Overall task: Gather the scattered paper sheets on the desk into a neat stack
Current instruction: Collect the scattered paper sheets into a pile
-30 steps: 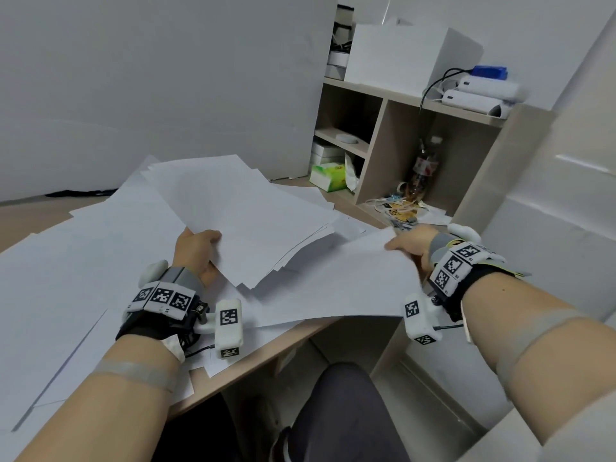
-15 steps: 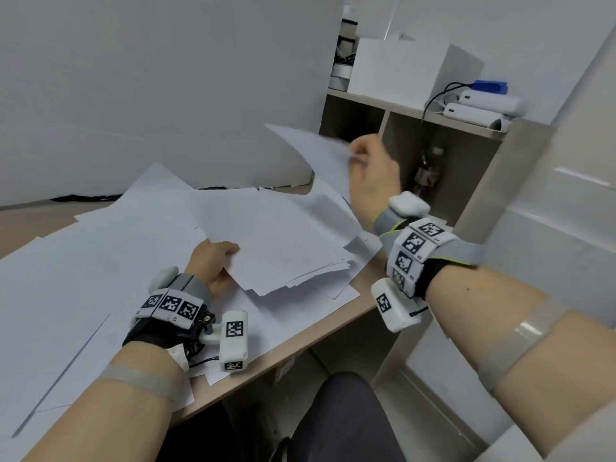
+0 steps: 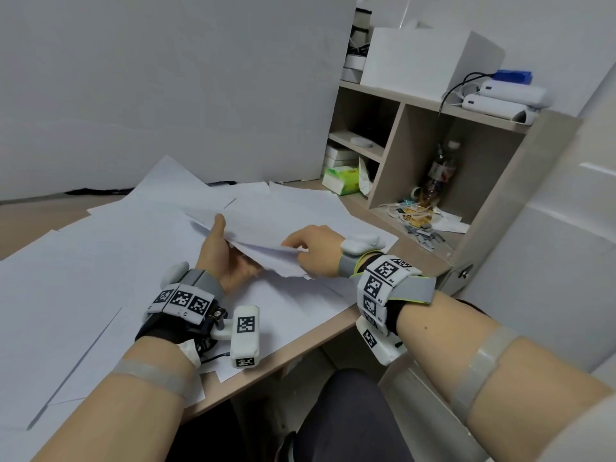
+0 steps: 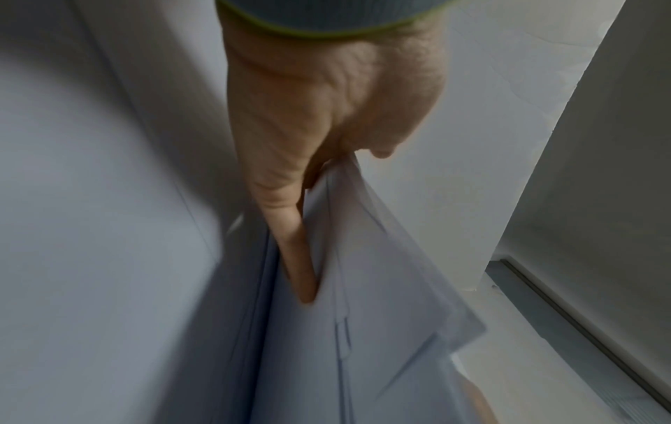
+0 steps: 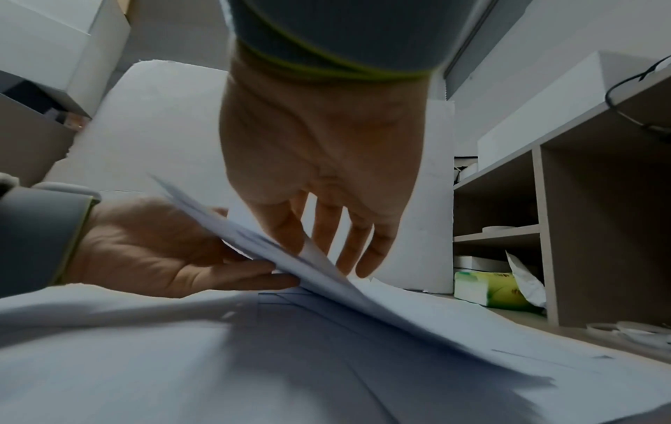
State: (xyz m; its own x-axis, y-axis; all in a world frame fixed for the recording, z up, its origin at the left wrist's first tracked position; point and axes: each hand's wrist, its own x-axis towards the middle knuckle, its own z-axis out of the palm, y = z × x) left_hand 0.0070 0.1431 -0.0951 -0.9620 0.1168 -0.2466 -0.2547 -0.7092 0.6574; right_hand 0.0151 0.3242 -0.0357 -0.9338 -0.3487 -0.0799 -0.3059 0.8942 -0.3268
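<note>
White paper sheets lie scattered over the wooden desk. My left hand grips a bunch of sheets at its near-left edge, thumb on top and fingers underneath, with that edge lifted off the desk. My right hand lies over the bunch's near-right edge. In the right wrist view its fingers reach down nearly straight onto the top sheet, and my left hand props the bunch from below. The left wrist view shows the left hand with a digit pressed on the sheets.
A wooden shelf unit stands at the desk's right end, holding a green tissue pack, a bottle and small clutter. A white box sits on top. A white board walls off the desk's far side.
My right hand, raised near the shelf with one sheet half a second ago, has come down and laid it on the bunch. My left hand has kept its grip and tilted the bunch up.
</note>
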